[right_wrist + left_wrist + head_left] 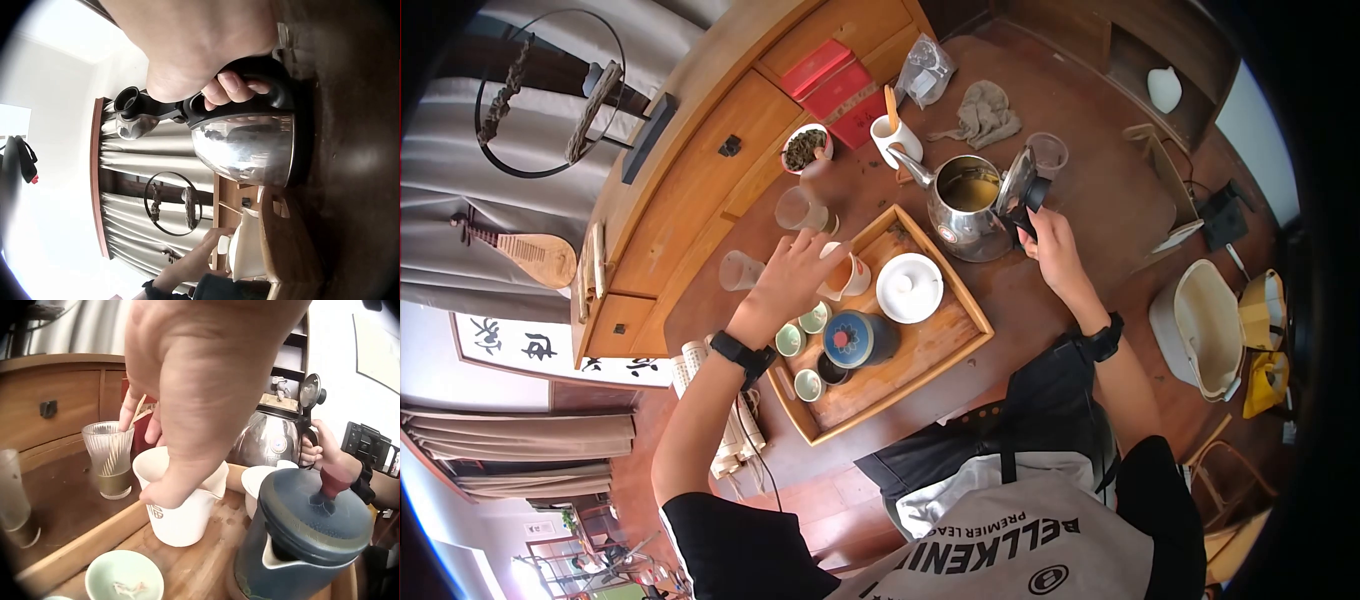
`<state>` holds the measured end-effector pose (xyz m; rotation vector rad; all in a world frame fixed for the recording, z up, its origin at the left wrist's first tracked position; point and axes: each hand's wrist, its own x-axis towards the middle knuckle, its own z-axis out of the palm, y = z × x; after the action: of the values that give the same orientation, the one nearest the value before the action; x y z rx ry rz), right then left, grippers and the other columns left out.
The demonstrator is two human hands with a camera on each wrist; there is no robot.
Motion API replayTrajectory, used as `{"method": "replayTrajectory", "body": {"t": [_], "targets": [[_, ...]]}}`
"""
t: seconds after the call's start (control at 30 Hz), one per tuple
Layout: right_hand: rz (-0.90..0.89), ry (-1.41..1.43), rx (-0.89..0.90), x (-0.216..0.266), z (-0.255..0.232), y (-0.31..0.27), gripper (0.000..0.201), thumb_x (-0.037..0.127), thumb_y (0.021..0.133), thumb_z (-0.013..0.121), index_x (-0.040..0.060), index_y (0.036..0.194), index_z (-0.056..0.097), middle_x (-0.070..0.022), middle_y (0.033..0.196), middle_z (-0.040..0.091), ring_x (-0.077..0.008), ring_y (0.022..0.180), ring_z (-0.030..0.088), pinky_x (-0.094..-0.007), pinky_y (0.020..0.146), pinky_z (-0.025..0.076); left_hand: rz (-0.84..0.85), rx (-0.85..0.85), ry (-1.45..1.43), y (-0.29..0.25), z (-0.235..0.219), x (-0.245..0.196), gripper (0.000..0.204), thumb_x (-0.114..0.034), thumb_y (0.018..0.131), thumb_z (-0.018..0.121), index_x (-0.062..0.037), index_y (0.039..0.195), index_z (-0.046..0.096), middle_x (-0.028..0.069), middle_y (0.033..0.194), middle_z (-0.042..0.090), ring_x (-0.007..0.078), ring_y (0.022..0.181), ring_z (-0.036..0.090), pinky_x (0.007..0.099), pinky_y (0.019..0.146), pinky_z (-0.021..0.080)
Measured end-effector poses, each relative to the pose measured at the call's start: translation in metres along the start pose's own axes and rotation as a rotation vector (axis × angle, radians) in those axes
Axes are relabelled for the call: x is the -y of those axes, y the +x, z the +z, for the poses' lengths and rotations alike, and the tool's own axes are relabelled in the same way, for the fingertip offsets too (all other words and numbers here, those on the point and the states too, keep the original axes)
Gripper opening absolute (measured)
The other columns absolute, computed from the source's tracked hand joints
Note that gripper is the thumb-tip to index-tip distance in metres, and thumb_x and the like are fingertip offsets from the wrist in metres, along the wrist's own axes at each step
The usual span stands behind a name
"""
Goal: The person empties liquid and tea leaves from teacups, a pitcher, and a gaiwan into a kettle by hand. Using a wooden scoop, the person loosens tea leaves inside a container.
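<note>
A steel kettle (965, 205) stands by the wooden tray with its lid (1017, 180) raised and liquid inside. My right hand (1055, 250) grips its black handle (275, 81), fingers curled through the loop. Over the white pitcher (181, 515) on the tray, my left hand (790, 275) has its fingers loosely extended, the thumb lying across the rim in the left wrist view. Part of the pitcher is hidden behind that hand. Beside it sit a blue teapot (855, 340) with a red knob, a white lidded bowl (910, 288) and several pale green cups (125, 578).
The wooden tray (900, 390) has raised edges. Glasses (111, 456) with tan liquid stand beyond it. Farther back are a bowl of tea leaves (806, 150), a red box (835, 90), a white tool holder (897, 140) and a crumpled cloth (983, 115).
</note>
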<state>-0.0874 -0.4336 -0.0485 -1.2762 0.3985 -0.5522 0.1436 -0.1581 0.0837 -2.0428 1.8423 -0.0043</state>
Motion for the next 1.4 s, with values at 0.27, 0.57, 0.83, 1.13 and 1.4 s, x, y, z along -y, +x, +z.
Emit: {"method": "replayTrajectory", "body": {"t": [0.27,0.57,0.83,1.13,1.4], "targets": [[0.007,-0.03,-0.004,0.0,-0.001,-0.001,0.048,0.035,0.103,0.045,0.0025,0.068,0.051,0.0034,0.058,0.041,-0.0039,0.05,0.034,-0.0239,0.047,0.025,-0.221,0.023,-0.31,0.0,0.006,0.01,0.076,-0.031,0.062,0.082,-0.0084,0.128,0.053,0.0182,0.12,0.058,0.0358,0.116,0.052,0.0463,0.097,0.044],[0.009,0.0,-0.025,0.001,0.001,-0.002,0.046,0.033,0.103,0.045,0.0024,0.069,0.051,0.0027,0.06,0.043,-0.0036,0.051,0.034,-0.0229,0.047,0.025,-0.488,0.179,-0.345,0.008,0.005,-0.002,0.071,-0.057,0.069,0.074,-0.0058,0.115,0.058,0.0231,0.094,0.068,0.0392,0.09,0.067,0.0471,0.08,0.053],[0.018,0.01,0.016,-0.002,-0.003,-0.001,0.045,0.031,0.103,0.046,0.001,0.071,0.052,0.0012,0.063,0.047,-0.0034,0.052,0.036,-0.0227,0.048,0.027,-0.321,-0.072,-0.68,-0.004,0.01,-0.003,0.069,-0.036,0.068,0.083,-0.004,0.12,0.053,0.0196,0.119,0.06,0.0371,0.111,0.059,0.0424,0.092,0.049],[0.019,-0.015,0.005,-0.003,-0.003,0.0,0.045,0.031,0.102,0.046,0.0013,0.069,0.052,0.0017,0.061,0.046,-0.0039,0.053,0.037,-0.0234,0.048,0.028,-0.347,-0.115,-0.965,-0.007,0.031,0.002,0.077,-0.016,0.062,0.085,-0.0025,0.128,0.049,0.018,0.116,0.06,0.0337,0.111,0.06,0.0402,0.095,0.048],[0.01,-0.034,-0.045,0.001,0.001,-0.001,0.048,0.033,0.102,0.047,0.0014,0.068,0.052,0.0022,0.06,0.044,-0.0043,0.053,0.037,-0.0241,0.049,0.029,-0.413,-0.103,-1.107,-0.009,0.04,0.001,0.074,-0.008,0.069,0.083,-0.0024,0.131,0.044,0.0112,0.12,0.06,0.0194,0.114,0.058,0.0349,0.099,0.047]]}}
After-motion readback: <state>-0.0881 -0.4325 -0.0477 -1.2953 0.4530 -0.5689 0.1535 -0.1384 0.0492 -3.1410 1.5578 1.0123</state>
